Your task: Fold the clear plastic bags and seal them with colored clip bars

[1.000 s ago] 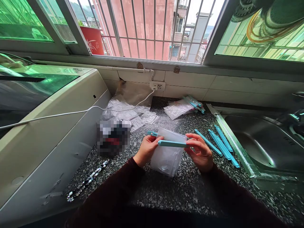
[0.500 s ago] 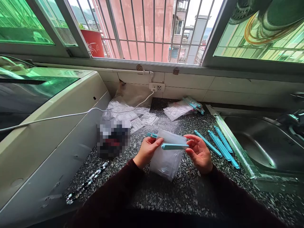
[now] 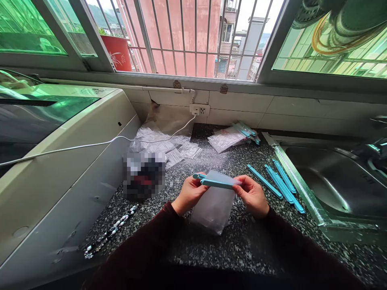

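Between my hands hangs a clear plastic bag (image 3: 213,209), its top edge sticking up behind a light-blue bag sealing clip (image 3: 219,185). My left hand (image 3: 190,195) is closed on the clip's left end, where two blue tips stick out one behind the other. At the other end, my right hand (image 3: 252,196) pinches the clip and the bag's upper corner between thumb and fingers. Whether the clip is fastened I cannot tell. Several more blue sealing clips (image 3: 279,183) lie on the speckled counter to the right of my right hand.
A metal sink (image 3: 320,177) is set into the counter at the right. Clear bags (image 3: 157,141) lie at the back left, and bags with blue clips (image 3: 232,137) at the back. A white cable (image 3: 121,137) runs to a wall socket (image 3: 200,109). A beaded strand (image 3: 111,229) lies front left.
My right hand has closed from a looser hold to a pinch on the clip's right end. The clip has moved up and left across the bag, its left end now at my left fingers.
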A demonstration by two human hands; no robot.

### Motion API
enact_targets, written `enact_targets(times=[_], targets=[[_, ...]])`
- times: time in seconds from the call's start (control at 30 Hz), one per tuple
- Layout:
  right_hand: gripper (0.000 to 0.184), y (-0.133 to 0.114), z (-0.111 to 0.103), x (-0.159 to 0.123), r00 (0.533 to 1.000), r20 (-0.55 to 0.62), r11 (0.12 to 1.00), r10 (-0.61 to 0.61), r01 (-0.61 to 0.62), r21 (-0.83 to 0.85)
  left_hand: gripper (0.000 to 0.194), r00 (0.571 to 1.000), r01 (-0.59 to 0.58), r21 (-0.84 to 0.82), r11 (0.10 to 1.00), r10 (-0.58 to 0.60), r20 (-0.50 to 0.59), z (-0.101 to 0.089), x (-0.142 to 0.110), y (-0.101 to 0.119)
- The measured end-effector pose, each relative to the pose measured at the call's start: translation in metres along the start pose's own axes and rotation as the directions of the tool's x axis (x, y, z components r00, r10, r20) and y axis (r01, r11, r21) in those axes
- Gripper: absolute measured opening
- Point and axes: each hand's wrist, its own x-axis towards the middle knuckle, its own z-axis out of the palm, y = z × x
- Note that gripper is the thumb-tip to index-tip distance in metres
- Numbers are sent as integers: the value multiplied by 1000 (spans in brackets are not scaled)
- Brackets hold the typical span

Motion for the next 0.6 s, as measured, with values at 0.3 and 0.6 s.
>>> enact_targets(times=[0.3, 0.6], targets=[[34, 4, 0, 0, 998, -55, 999, 8, -10, -49, 30, 997, -41, 61, 997, 37, 72, 1, -1, 0], [30, 8, -3, 3, 990, -128, 996, -66, 58, -69, 28, 999, -46, 63, 997, 44, 25, -3, -2, 1]])
